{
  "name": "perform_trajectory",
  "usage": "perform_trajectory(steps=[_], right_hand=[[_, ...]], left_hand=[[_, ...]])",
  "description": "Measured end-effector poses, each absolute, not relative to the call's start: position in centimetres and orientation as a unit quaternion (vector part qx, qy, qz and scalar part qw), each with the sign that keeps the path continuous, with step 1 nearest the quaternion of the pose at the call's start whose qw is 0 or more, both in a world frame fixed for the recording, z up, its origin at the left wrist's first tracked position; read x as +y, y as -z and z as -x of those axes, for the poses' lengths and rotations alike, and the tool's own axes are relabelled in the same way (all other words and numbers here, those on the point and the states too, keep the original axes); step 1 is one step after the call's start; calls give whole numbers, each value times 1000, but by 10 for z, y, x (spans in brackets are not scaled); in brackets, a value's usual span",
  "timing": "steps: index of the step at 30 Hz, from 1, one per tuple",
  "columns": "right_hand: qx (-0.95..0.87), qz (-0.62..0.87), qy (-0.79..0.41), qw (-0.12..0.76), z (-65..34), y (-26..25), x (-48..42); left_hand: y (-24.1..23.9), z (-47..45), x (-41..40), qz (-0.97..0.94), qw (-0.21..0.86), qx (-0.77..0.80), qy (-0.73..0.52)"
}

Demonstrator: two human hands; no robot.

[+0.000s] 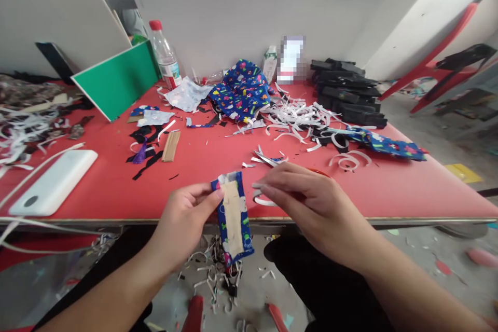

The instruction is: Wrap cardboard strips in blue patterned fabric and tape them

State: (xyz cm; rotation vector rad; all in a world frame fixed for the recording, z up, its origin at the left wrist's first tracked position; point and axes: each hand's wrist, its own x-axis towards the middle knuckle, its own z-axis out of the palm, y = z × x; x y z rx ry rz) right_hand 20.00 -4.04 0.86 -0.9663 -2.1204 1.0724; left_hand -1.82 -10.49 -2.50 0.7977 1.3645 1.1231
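My left hand [190, 210] pinches the upper left edge of a narrow rectangular piece [233, 218] between thumb and fingers. Blue patterned fabric is folded around its edges, with a bare tan strip down the middle. Just to the right of it, the thumb and fingertips of my right hand [299, 189] close on a curled white strip [265, 200]. Scissors [265, 157] show their blades beyond the right fingers; the hand covers most of the rest, and I cannot tell whether it touches them. A tan cardboard piece [171, 146] lies farther off on the red table [218, 145].
Blue patterned fabric [243, 91] and white strip offcuts [299, 114] lie at the back, beside a stack of black pieces [348, 93]. A bottle [166, 57] stands near a green board [120, 80]. At left lies a white power bank [54, 181]. Scraps litter the floor.
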Motion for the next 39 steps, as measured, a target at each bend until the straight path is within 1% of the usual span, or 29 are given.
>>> perform_trajectory(steps=[3,5,8,12,17,20,24,30,34,39], right_hand=[[-813,349,-408,225,-203,-16,-52],[-821,348,-402,208,-200,-14,-55],[-823,343,-396,223,-194,-8,-54],[-826,347,-365,252,-192,-3,-50],[-850,381,-290,219,-190,-1,-53],[-844,394,-303,200,-186,0,-54],[-819,420,-328,212,-181,3,-55],[-816,441,-297,226,-175,7,-58],[-813,448,-290,232,-173,8,-60],[-799,456,-312,238,-172,9,-62]], left_hand=[[20,10,-105,-389,540,588,-460],[16,5,-105,-415,538,580,-450],[14,0,-105,-433,541,571,-441],[18,-2,-104,-392,579,556,-449],[15,-5,-106,-407,569,547,-459],[11,-8,-108,-438,545,547,-460],[9,-10,-109,-461,512,555,-466],[11,-10,-109,-470,486,567,-471],[12,-9,-112,-460,494,563,-477],[13,-9,-114,-456,521,546,-471]])
